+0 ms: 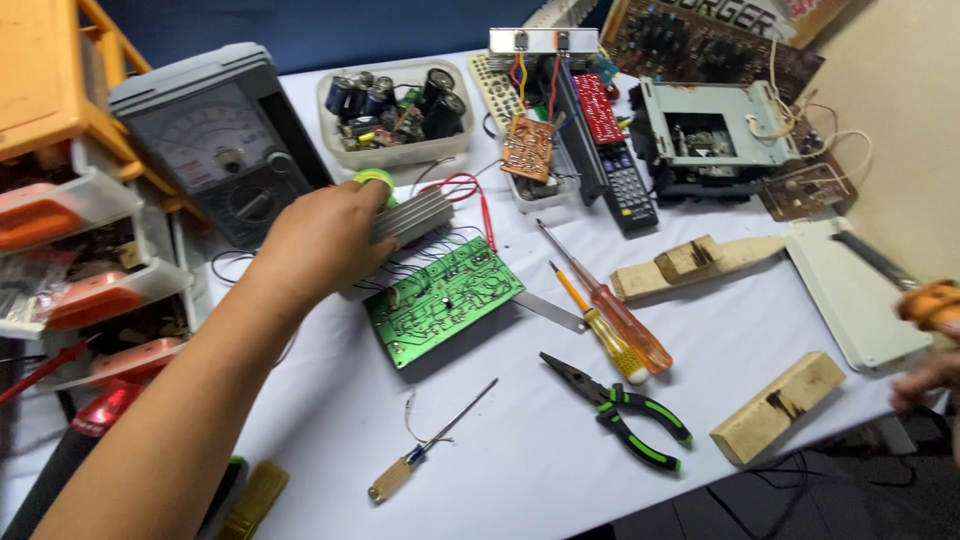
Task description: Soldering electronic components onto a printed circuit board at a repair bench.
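Our left hand (325,240) sits centre-left of the frame, fingers closed around the finned aluminium heatsink (415,215) at the upper edge of the green circuit board (442,297). The board lies tilted on the white table (520,450), solder side up, thin black wires running between it and the heatsink. A small green roll (375,179) shows just above our knuckles.

Our right hand (925,375) is at the far right edge, mostly cut off; fingers look curled, near an orange-handled tool (930,303), but we cannot tell if they grip it.

Right of the board: two screwdrivers (610,315) with orange and yellow handles, side by side. Below them, green-handled long-nose pliers (625,410). Lower centre, a wooden-handled awl (425,447). Two wood blocks: one (690,262) upper right of the screwdrivers, one (778,407) lower right.

Upper left: analogue multimeter (215,140), propped up. Beside it, a clear tub of capacitors (395,115). Upper centre: a remote control (620,175) and a small brown board (527,148).
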